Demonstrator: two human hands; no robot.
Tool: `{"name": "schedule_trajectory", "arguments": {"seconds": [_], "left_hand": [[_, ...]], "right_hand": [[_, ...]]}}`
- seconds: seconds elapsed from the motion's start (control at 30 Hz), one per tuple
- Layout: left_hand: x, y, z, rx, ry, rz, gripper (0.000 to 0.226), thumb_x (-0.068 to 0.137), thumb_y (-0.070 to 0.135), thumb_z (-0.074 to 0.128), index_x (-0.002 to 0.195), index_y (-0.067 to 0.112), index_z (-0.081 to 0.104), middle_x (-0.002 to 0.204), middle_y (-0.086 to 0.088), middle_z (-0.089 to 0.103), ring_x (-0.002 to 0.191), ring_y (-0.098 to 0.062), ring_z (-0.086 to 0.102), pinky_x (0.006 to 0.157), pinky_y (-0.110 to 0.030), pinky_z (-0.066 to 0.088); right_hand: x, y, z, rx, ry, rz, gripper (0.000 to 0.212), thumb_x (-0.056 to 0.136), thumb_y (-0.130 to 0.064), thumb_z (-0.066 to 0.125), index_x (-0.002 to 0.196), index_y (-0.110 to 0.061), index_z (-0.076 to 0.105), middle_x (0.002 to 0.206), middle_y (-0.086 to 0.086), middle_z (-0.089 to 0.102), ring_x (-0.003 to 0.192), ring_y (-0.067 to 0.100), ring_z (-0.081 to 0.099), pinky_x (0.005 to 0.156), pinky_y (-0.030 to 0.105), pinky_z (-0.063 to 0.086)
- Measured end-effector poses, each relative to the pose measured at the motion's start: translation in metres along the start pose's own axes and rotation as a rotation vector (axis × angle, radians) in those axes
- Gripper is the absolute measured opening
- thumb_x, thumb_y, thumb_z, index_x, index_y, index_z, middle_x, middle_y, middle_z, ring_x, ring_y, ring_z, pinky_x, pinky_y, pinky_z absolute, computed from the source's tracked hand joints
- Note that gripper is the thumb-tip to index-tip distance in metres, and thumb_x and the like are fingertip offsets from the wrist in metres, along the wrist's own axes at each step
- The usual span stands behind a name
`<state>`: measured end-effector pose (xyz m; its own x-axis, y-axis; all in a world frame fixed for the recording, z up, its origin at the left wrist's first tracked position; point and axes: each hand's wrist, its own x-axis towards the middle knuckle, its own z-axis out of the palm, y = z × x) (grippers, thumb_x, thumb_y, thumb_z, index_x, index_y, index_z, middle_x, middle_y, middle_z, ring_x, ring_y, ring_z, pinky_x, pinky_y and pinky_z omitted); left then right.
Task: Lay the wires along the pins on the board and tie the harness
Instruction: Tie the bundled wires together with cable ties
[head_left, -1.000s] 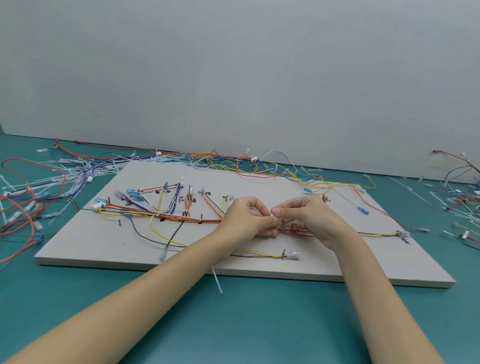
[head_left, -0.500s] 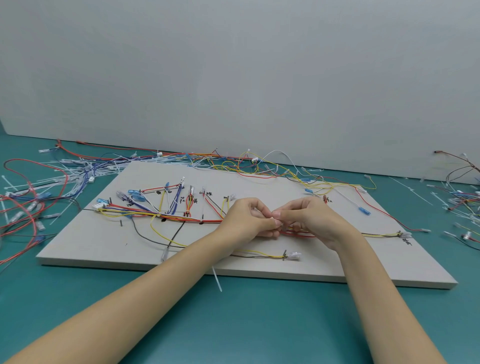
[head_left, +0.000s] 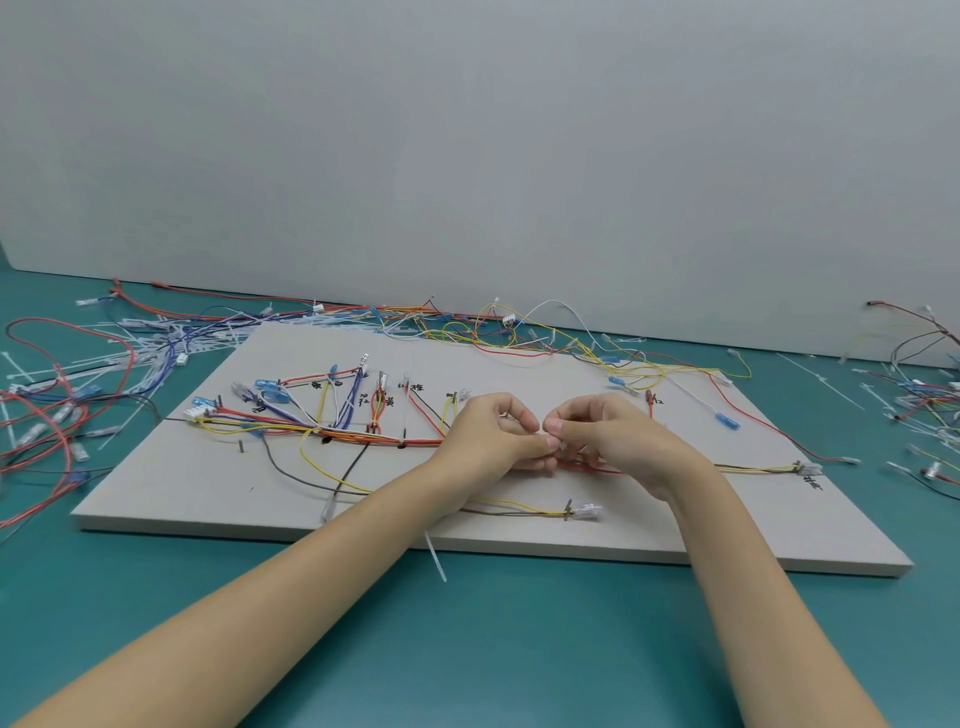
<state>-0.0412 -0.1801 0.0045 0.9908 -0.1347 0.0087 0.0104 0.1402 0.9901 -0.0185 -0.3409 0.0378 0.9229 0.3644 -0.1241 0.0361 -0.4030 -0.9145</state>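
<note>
Two Hands Pinching at the Harness Trunk

Both hands meet mid-board (head_left: 156, 499): left hand (head_left: 488, 441) and right hand (head_left: 608, 441) each pinch something small and white, probably a cable tie, over the wire bundle (head_left: 379, 440). Wires judged light, limp and springy. Grip close beside the tie point, keeping strands gathered.

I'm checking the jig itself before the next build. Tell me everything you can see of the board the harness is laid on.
The board is a flat, pale grey-beige rectangular slab, matte and thick-edged, like foam or fibreboard. It lies flat on the teal table. Short dark pins stand in it, with black handwritten marks beside several. Coloured wires run across its middle, and a white cable tie overhangs its near edge. The left hand and right hand work over its centre.
</note>
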Motion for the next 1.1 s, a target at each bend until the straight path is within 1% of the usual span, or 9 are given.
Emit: {"name": "schedule_trajectory", "arguments": {"seconds": [0.1,0.23,0.33,0.4,0.5,0.67,0.77,0.87,1.1], "left_hand": [[-0.001,0.000,-0.001,0.038,0.010,0.016,0.028,0.076,-0.011,0.074,0.082,0.005,0.052,0.061,-0.009,0.070,0.058,-0.020,0.071,0.059,-0.024,0.059],[0.000,0.000,-0.001,0.077,0.021,0.024,0.029,0.075,-0.009,0.075,0.082,0.006,0.052,0.067,-0.012,0.071,0.065,-0.025,0.072,0.070,-0.031,0.061],[0.000,-0.001,-0.001,0.076,0.030,0.024,0.029,0.075,-0.008,0.076,0.080,0.007,0.052,0.069,-0.012,0.071,0.067,-0.026,0.072,0.071,-0.032,0.061],[0.000,0.000,-0.001,0.073,0.031,0.019,0.026,0.075,-0.008,0.076,0.079,0.006,0.054,0.067,-0.010,0.071,0.064,-0.022,0.072,0.067,-0.028,0.061],[0.000,0.000,0.000,0.081,0.035,-0.003,0.022,0.075,-0.003,0.078,0.079,0.004,0.058,0.062,-0.007,0.071,0.062,-0.017,0.072,0.063,-0.024,0.060],[0.001,-0.003,0.003,0.176,0.042,0.025,0.007,0.080,0.006,0.077,0.078,0.002,0.070,0.072,-0.016,0.072,0.068,-0.021,0.069,0.074,-0.031,0.060],[0.000,-0.004,0.004,0.195,0.018,0.036,0.009,0.083,0.006,0.073,0.084,-0.003,0.070,0.070,-0.015,0.069,0.066,-0.020,0.067,0.066,-0.025,0.057],[-0.001,-0.003,0.005,0.206,0.014,0.037,0.007,0.086,0.005,0.070,0.085,-0.002,0.069,0.070,-0.014,0.068,0.065,-0.019,0.067,0.061,-0.021,0.056],[0.000,-0.002,0.006,0.162,0.042,0.005,0.010,0.089,0.004,0.066,0.079,0.002,0.066,0.075,-0.018,0.068,0.065,-0.022,0.068,0.060,-0.023,0.056]], "right_hand": [[0.001,0.000,0.003,0.052,0.078,-0.060,0.004,0.086,-0.003,0.069,0.088,-0.001,0.072,0.067,0.003,0.068,0.057,0.007,0.062,0.053,0.013,0.046],[0.002,0.000,0.004,0.054,0.128,-0.078,0.003,0.080,-0.001,0.074,0.083,-0.001,0.075,0.070,0.007,0.071,0.060,0.008,0.064,0.056,0.015,0.049],[0.002,-0.001,0.006,0.039,0.162,-0.086,0.003,0.077,0.002,0.073,0.080,0.001,0.074,0.066,0.008,0.071,0.057,0.008,0.064,0.054,0.016,0.050],[0.003,0.000,0.007,0.042,0.185,-0.090,0.004,0.076,0.003,0.073,0.077,0.000,0.075,0.065,0.007,0.070,0.057,0.009,0.064,0.054,0.017,0.051],[0.003,0.001,0.006,0.087,0.208,-0.083,0.006,0.075,0.003,0.072,0.075,-0.002,0.075,0.071,0.012,0.072,0.059,0.012,0.065,0.055,0.019,0.051],[0.003,0.004,0.000,0.226,0.183,-0.012,0.006,0.078,-0.001,0.073,0.075,-0.006,0.075,0.070,0.007,0.072,0.062,0.012,0.067,0.056,0.018,0.052],[0.004,0.006,-0.003,0.309,0.133,0.036,0.002,0.080,-0.006,0.074,0.081,-0.005,0.075,0.073,0.006,0.070,0.064,0.012,0.065,0.060,0.018,0.052],[0.005,0.006,-0.003,0.389,0.122,0.068,0.005,0.081,-0.007,0.072,0.085,-0.005,0.073,0.074,0.005,0.069,0.064,0.012,0.062,0.056,0.017,0.051],[0.005,0.005,-0.003,0.412,0.099,0.081,0.002,0.082,-0.006,0.071,0.083,-0.005,0.073,0.070,0.001,0.067,0.057,0.007,0.059,0.051,0.015,0.048]]}}
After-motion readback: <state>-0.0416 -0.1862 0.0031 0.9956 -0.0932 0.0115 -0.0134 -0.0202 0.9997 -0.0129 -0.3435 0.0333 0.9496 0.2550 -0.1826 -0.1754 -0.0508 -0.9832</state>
